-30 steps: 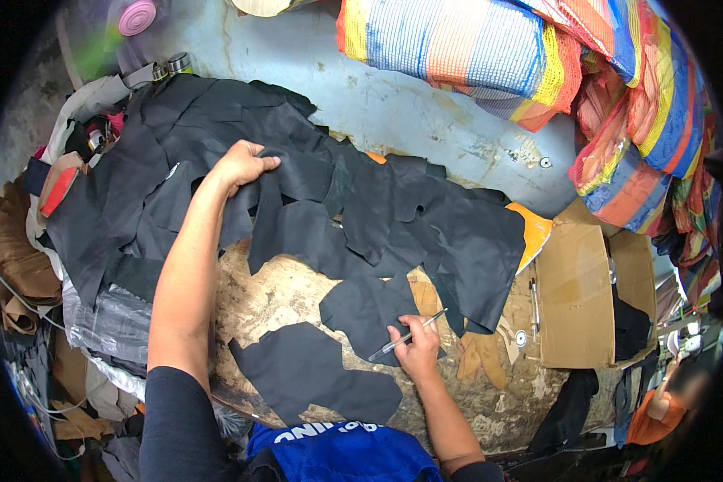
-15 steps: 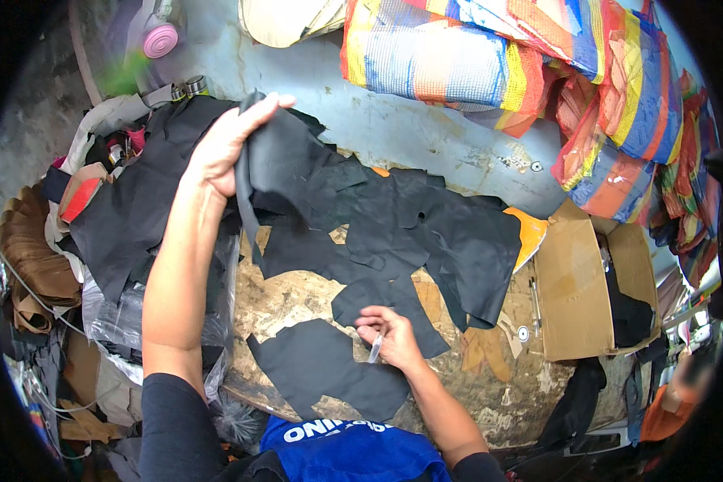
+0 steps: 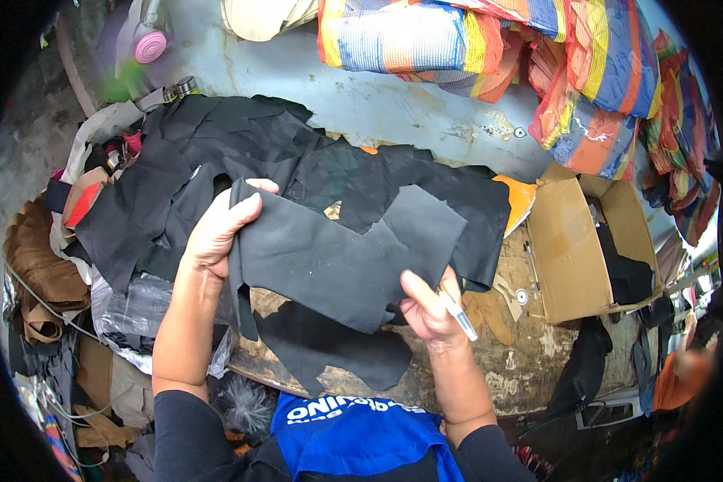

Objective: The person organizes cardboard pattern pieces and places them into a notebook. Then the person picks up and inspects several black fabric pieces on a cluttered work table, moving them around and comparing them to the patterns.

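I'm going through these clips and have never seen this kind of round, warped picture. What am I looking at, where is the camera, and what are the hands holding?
There is no machine: a person works with bare hands. The camera sits on the person's head and looks down through a fisheye lens, so straight edges bend and the corners go black. The forearms enter from below. The left hand and right hand hold up a black leather piece between them; the right hand also holds a pen. Beneath lies a worn wooden worktable with more black pieces piled on it. A cardboard box lies at the right, and striped bags at the top.
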Motion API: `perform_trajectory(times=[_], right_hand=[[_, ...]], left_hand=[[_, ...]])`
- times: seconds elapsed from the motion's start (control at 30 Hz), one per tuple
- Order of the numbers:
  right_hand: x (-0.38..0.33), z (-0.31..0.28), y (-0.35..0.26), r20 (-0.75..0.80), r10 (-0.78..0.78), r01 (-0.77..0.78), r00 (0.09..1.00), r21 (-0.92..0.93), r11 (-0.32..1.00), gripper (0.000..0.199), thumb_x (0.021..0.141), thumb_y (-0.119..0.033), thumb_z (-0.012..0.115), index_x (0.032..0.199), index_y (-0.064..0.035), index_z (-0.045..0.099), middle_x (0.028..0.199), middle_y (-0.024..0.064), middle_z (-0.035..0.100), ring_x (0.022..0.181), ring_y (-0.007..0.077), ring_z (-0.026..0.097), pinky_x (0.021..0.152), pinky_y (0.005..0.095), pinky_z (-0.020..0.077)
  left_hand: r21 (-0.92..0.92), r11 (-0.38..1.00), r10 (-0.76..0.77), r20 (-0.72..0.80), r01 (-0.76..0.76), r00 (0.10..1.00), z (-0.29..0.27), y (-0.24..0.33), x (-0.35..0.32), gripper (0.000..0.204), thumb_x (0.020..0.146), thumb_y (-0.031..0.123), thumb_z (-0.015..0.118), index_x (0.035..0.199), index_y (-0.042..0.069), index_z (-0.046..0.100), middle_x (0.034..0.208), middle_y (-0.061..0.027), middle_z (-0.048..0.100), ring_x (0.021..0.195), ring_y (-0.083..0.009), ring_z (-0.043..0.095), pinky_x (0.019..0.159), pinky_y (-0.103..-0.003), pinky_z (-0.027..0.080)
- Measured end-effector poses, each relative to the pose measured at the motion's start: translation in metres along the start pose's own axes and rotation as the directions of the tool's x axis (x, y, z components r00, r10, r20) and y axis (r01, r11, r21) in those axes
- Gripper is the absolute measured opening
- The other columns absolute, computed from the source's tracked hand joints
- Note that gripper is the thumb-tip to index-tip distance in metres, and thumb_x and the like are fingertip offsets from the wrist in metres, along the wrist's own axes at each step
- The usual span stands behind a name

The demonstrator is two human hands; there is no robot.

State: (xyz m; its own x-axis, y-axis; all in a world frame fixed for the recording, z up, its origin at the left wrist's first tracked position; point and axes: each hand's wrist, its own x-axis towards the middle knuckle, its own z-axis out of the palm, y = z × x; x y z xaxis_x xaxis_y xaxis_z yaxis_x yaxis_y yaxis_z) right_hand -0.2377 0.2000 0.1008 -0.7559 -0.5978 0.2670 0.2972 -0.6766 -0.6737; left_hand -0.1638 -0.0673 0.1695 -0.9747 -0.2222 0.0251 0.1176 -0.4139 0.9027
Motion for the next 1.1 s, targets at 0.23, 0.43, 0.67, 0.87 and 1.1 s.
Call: perform_trajectory(times=[0.23,0.43,0.67,0.87,1.1], right_hand=[[0.01,-0.005,-0.042,-0.17,-0.13,0.088,0.977,-0.234,0.968,0.033,0.082,0.003,0.057,0.115,0.0049,0.053,0.112,0.0136,0.06,0.103,0.022,0.058,0.092,0.0333,0.0443],[0.01,-0.023,-0.067,-0.207,-0.134,0.034,0.969,-0.429,0.903,0.032,0.081,0.0,0.06,0.112,0.0048,0.055,0.107,0.0114,0.062,0.097,0.0182,0.059,0.088,0.0291,0.0449],[0.007,-0.044,-0.084,-0.282,-0.173,0.004,0.944,-0.514,0.858,0.028,0.082,-0.001,0.06,0.11,0.0035,0.057,0.105,0.0097,0.062,0.094,0.0155,0.059,0.086,0.0285,0.0453],[0.003,-0.062,-0.094,-0.307,-0.192,0.003,0.932,-0.524,0.852,0.03,0.086,-0.009,0.06,0.113,0.0026,0.056,0.105,0.0069,0.063,0.094,0.0147,0.059,0.084,0.029,0.046],[0.008,-0.06,-0.084,-0.445,-0.177,-0.15,0.878,-0.607,0.78,0.034,0.087,-0.018,0.061,0.112,0.0033,0.054,0.102,0.0097,0.063,0.077,0.0152,0.063,0.058,0.0269,0.0518]], left_hand=[[0.375,0.923,-0.146,0.137,0.085,0.98,-0.01,0.022,-0.01,0.052,0.06,0.006,0.078,0.107,-0.004,0.057,0.097,-0.008,0.064,0.088,-0.0147,0.061,0.084,-0.027,0.047],[0.397,0.903,-0.282,0.264,0.163,0.922,-0.01,0.03,-0.009,0.057,0.058,-0.004,0.077,0.111,-0.005,0.057,0.1,-0.0086,0.064,0.092,-0.0145,0.06,0.086,-0.027,0.046],[0.463,0.865,-0.351,0.281,0.194,0.893,-0.014,0.036,-0.013,0.066,0.057,-0.006,0.078,0.118,-0.003,0.053,0.096,-0.0073,0.063,0.08,-0.0086,0.06,0.074,-0.022,0.049],[0.423,0.893,-0.266,0.229,0.15,0.936,-0.032,0.031,-0.014,0.063,0.061,-0.003,0.076,0.119,-0.003,0.051,0.08,-0.002,0.061,0.067,-0.0054,0.056,0.059,-0.019,0.046],[0.461,0.887,-0.065,0.11,0.007,0.992,-0.04,-0.007,-0.019,0.059,0.067,0.005,0.076,0.12,0.001,0.051,0.081,-0.0012,0.061,0.073,-0.0063,0.056,0.067,-0.02,0.045]])
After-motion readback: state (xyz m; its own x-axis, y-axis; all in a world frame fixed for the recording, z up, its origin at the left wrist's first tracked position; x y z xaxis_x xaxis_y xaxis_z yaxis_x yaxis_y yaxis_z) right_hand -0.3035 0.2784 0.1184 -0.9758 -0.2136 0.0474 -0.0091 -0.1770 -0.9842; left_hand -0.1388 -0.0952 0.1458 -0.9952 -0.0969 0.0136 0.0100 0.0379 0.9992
